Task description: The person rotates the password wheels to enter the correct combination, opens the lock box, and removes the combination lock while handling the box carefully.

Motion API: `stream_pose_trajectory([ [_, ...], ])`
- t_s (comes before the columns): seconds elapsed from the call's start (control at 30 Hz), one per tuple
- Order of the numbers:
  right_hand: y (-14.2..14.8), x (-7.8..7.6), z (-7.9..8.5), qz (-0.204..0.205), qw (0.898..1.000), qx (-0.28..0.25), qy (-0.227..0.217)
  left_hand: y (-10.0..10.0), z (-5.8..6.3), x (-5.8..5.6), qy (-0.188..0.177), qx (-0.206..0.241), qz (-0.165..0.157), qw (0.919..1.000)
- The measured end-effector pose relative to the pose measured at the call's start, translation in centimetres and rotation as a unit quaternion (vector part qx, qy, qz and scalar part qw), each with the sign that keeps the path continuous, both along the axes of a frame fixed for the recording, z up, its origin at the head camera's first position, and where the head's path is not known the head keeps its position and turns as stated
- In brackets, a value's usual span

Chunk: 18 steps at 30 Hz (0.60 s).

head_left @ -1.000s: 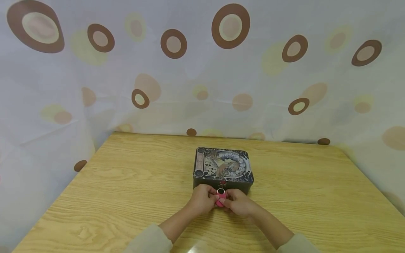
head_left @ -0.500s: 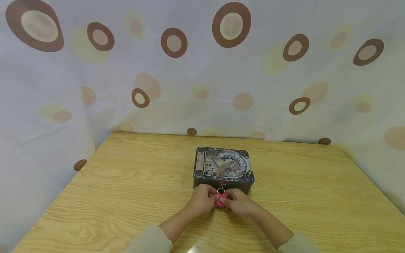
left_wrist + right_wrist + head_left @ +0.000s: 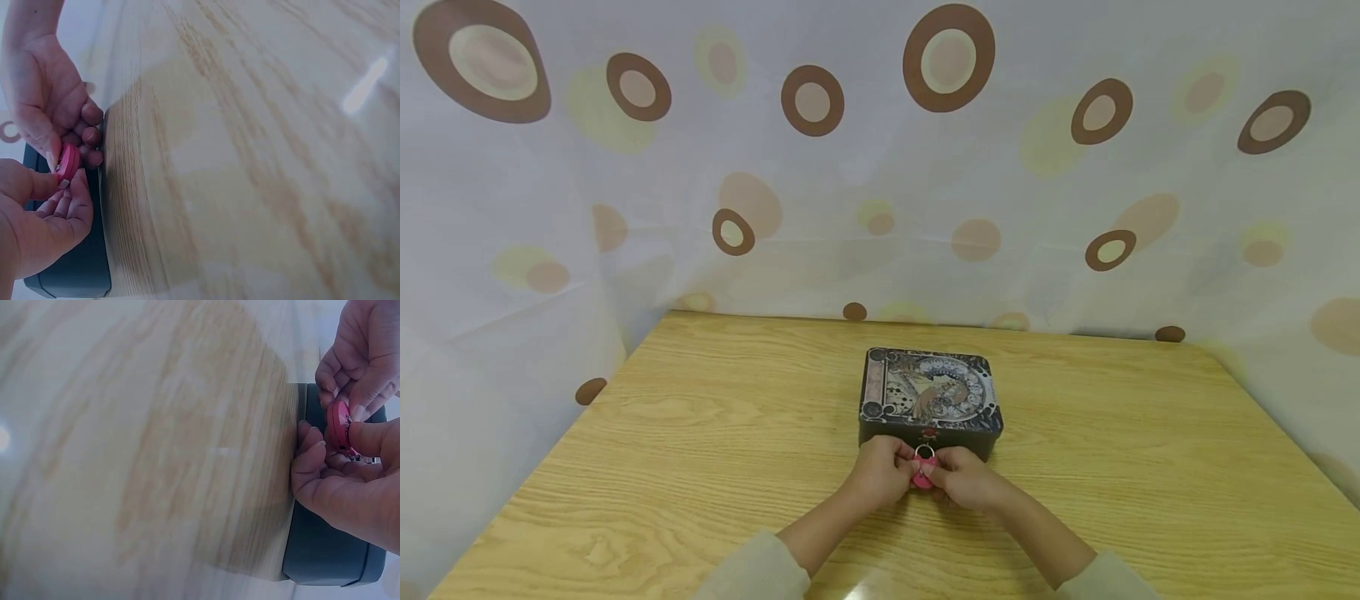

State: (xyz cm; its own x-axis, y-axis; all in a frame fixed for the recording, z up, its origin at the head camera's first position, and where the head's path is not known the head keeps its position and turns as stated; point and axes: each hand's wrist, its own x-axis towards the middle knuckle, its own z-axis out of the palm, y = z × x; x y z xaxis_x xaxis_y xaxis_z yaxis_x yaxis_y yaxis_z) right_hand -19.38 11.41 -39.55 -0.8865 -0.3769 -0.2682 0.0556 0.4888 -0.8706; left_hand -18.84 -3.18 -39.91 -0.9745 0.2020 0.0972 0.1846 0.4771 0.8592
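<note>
A pink padlock (image 3: 922, 477) with a silver shackle hangs in front of a dark tin box (image 3: 932, 392) that has a printed lid. My left hand (image 3: 880, 472) pinches the padlock's left side between thumb and fingers. From the other side my right hand (image 3: 973, 481) grips it too, its thumb on the face. In the left wrist view the padlock (image 3: 67, 161) shows edge-on between both thumbs. A red clasp (image 3: 929, 433) sits on the box's front above the shackle. Whether the shackle passes through the clasp is too small to tell.
The box stands on a wood-grain table (image 3: 737, 400), its lid down. Behind and at the sides hangs a pale curtain (image 3: 850, 183) with brown and yellow rings.
Both hands keep hold of the padlock in the same spot. The right thumb has shifted slightly on the padlock's face.
</note>
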Motion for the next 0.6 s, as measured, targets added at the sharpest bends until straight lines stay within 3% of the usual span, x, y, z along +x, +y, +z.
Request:
stream_pose_trajectory([
  [0.6,0.51,0.11,0.46,-0.013,0.999,-0.026,-0.02,0.05,-0.01,-0.07,-0.021,0.011,-0.002,0.9997],
])
